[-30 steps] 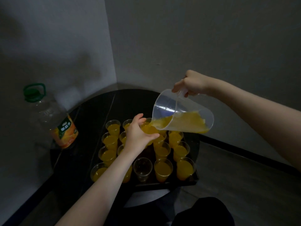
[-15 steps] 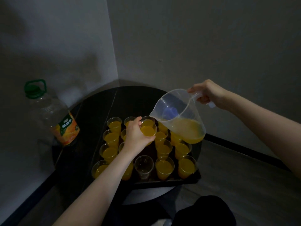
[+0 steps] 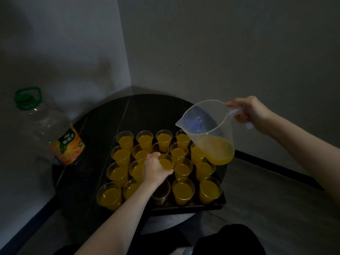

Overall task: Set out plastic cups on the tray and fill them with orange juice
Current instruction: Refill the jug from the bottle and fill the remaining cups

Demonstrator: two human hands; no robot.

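Dim corner, round black table [image 3: 95, 126]: left hand [image 3: 154, 170] grips a flimsy full clear plastic cup [image 3: 166, 163] low down, right hand [image 3: 247, 112] holds the translucent plastic jug [image 3: 207, 129] by its handle.

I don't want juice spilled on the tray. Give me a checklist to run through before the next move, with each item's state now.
1. Left hand grips the filled cup: ok.
2. Held cup upright: ok.
3. Free slot for the held cup on the tray: cannot tell, the hand hides it.
4. Jug in the right hand not pouring: ok, juice sits below the spout.
5. All cups filled: not ok, the empty cup in the front row has no juice.
6. Juice left in the jug: ok.
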